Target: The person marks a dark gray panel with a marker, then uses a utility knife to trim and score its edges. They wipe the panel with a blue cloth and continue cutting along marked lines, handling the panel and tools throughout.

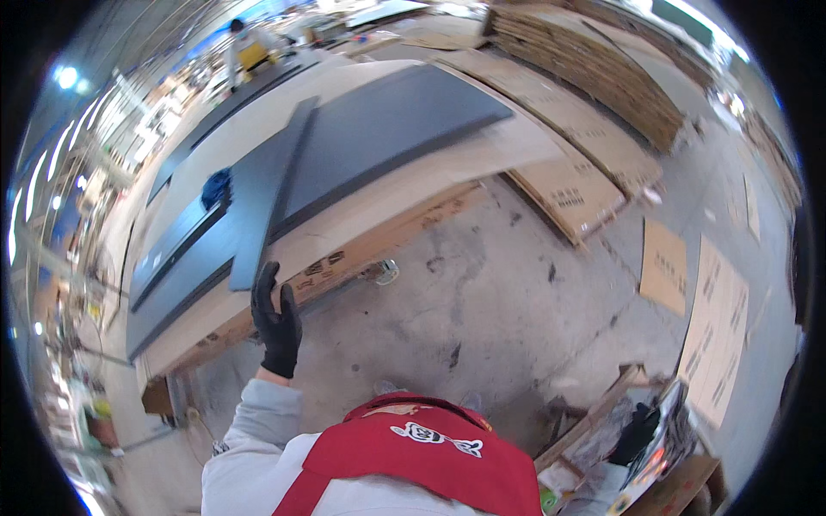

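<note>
My left hand (276, 320), in a black glove, is raised at the near edge of the cardboard-covered work surface (329, 258), fingers apart, by the end of a narrow dark board (255, 249). Dark panels (380, 129) and boards lie on that surface, with a blue bundle (216, 188) among them. At the lower right my right hand (635, 430), also gloved in black, is down in a box (575, 426) of crumpled plastic and small mixed items; its fingers are too hidden to tell what they hold.
A co-worker (248, 53) stands beyond the panels. Flat cartons (568, 172) lie right of the work surface, before a tall cardboard stack (576, 69). Loose cardboard sheets (712, 327) lie on the concrete floor (473, 301) at the right. Shelving and lights run along the far left.
</note>
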Demonstrator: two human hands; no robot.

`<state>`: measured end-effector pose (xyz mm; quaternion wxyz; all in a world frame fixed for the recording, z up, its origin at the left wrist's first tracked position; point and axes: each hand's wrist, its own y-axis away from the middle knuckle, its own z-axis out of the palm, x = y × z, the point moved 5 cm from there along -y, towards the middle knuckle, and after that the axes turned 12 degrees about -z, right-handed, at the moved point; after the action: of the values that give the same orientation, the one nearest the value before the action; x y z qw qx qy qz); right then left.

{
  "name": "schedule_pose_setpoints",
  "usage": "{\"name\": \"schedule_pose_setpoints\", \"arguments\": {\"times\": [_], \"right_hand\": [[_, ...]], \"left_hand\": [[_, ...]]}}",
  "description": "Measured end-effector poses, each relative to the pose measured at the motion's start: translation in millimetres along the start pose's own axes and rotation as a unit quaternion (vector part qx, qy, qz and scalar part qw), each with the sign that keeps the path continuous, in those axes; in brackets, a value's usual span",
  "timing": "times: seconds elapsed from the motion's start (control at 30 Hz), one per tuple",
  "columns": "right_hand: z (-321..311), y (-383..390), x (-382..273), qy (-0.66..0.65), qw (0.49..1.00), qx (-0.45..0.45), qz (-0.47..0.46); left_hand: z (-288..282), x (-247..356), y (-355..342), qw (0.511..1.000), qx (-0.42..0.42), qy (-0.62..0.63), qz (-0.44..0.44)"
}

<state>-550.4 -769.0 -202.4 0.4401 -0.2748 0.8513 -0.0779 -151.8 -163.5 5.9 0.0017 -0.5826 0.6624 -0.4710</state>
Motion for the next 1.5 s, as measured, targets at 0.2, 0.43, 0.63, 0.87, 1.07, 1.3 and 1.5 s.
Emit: {"name": "schedule_pose_setpoints", "arguments": {"times": [0.2, 0.43, 0.63, 0.87, 1.07, 1.3, 1.5], "right_hand": [[127, 26, -147, -0.385, 0.898, -0.140, 0.162], [223, 101, -408, -0.405, 0.817, -0.407, 0.047], [290, 193, -516, -0.482, 0.635, -0.590, 0.127], [341, 288, -625, -0.500, 0.541, -0.654, 0.175], [335, 300, -658, -0.578, 0.485, -0.644, 0.126], [336, 320, -713, -0.565, 0.351, -0.736, -0.120], [310, 411, -673, -0.461, 0.070, -0.834, -0.295]], "left_hand": [[-24, -39, -28, 0.970, -0.031, -0.219, 0.101], [-23, -108, -42, 0.973, -0.026, -0.221, 0.060], [-95, -145, 0, 0.882, -0.064, 0.249, -0.396], [-113, -165, 64, 0.725, -0.031, 0.497, -0.475], [-134, -112, 62, 0.943, -0.090, 0.191, -0.258], [-95, -136, 121, 0.688, -0.055, 0.539, -0.483], [-152, -162, 227, 0.785, 0.270, 0.459, -0.316]]}}
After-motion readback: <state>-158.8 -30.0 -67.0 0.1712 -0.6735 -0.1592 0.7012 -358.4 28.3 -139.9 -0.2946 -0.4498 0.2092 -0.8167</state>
